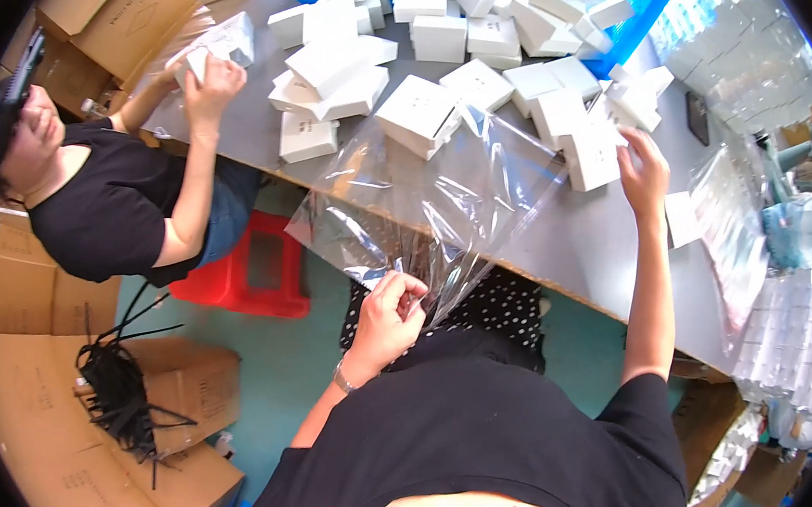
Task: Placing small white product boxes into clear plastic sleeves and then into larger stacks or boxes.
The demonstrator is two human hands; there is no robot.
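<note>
At far left a co-worker (94, 178) wraps a white box (220, 44) at the grey table (610, 242). The left hand (391, 315), near the table edge, is pinched shut on a corner of the clear film (430, 198), which drapes up over the edge toward the heap of boxes. The right hand (643, 170) reaches far right, fingers closing on a small box (593, 159). It looks like the fetching step; next, the box must come onto the film.
</note>
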